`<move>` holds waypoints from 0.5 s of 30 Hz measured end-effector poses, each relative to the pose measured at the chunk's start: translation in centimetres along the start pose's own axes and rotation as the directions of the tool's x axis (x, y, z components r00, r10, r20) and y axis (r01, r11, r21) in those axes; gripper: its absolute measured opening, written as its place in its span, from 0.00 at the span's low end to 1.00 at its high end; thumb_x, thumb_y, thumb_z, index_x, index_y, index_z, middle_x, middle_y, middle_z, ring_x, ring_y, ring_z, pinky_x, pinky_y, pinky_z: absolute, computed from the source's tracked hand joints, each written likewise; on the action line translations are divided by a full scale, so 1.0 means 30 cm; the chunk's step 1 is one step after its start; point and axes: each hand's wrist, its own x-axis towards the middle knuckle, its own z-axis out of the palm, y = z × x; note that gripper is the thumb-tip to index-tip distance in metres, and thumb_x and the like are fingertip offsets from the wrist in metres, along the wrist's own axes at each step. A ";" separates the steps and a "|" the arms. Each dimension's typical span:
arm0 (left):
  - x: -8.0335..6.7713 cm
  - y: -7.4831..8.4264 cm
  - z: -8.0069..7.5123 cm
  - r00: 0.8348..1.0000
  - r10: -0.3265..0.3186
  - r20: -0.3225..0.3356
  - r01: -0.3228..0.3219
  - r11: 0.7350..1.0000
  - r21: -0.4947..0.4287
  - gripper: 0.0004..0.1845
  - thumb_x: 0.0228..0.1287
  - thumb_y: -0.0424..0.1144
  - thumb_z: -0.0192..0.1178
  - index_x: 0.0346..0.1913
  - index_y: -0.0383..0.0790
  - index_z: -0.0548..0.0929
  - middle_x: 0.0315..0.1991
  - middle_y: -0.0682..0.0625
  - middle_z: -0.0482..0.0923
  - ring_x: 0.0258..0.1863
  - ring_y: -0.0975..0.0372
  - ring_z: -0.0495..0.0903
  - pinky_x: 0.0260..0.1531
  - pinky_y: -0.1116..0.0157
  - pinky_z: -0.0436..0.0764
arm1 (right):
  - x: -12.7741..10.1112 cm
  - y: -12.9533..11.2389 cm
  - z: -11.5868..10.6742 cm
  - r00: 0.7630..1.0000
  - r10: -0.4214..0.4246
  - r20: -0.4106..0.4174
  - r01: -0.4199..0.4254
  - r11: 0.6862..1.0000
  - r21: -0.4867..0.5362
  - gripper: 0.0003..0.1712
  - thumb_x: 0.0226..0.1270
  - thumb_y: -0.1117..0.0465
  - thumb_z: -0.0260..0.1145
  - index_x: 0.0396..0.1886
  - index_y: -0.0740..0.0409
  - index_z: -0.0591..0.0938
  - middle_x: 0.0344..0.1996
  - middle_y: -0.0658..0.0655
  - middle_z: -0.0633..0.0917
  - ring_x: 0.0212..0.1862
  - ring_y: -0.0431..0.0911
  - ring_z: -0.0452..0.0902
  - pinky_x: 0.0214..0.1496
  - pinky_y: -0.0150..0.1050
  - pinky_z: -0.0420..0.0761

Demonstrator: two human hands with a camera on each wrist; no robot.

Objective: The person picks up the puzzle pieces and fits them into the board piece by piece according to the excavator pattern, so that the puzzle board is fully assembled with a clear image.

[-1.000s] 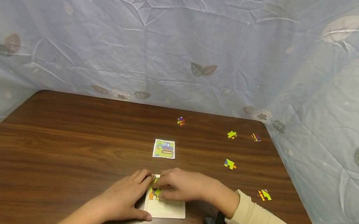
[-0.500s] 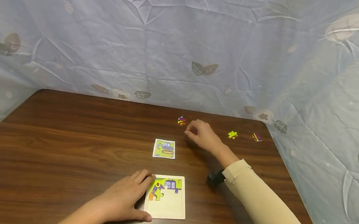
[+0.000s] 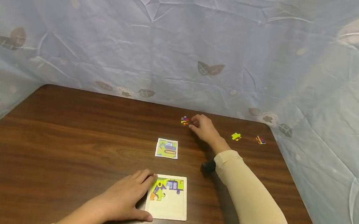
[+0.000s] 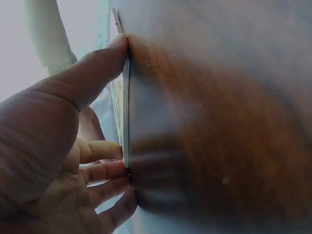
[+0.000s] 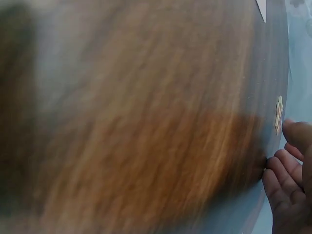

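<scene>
A pale square puzzle tray lies near the front of the table, with several joined puzzle pieces along its top and upper left. My left hand holds its left side, thumb at the lower corner and fingers at the upper one; the left wrist view shows the tray edge-on between them. Farther back, my right hand reaches to a small multicoloured puzzle piece. Its thumb and fingers are slightly bent and apart, just right of that piece, with nothing between them.
A picture card of a digger lies beyond the tray. Two loose pieces, one yellow-green and one purple and red, lie at the back right. A patterned curtain surrounds the brown table.
My right hand has left the tray and reached to the back, then edged closer to the multicoloured piece. The sleeve now covers two pieces seen earlier on the right. The left hand keeps its place.
</scene>
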 end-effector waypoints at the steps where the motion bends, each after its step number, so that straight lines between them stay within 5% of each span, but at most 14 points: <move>1: 0.001 0.000 0.000 1.000 0.002 -0.004 -0.002 1.000 0.002 0.56 0.51 0.71 0.73 0.74 0.36 0.69 0.68 0.46 0.71 0.67 0.51 0.74 0.62 0.45 0.81 | 0.003 0.003 0.001 1.000 0.002 -0.009 -0.002 1.000 0.007 0.22 0.78 0.59 0.64 0.64 0.67 0.78 0.58 0.68 0.82 0.61 0.60 0.81 0.67 0.53 0.82; 15: 0.006 0.004 -0.007 1.000 -0.010 0.015 0.010 1.000 -0.001 0.56 0.51 0.70 0.74 0.75 0.36 0.69 0.69 0.45 0.71 0.68 0.51 0.74 0.64 0.45 0.81 | 0.028 -0.024 0.027 0.997 0.044 -0.059 -0.046 0.998 -0.040 0.27 0.77 0.58 0.66 0.71 0.63 0.78 0.55 0.69 0.80 0.58 0.60 0.80 0.63 0.53 0.82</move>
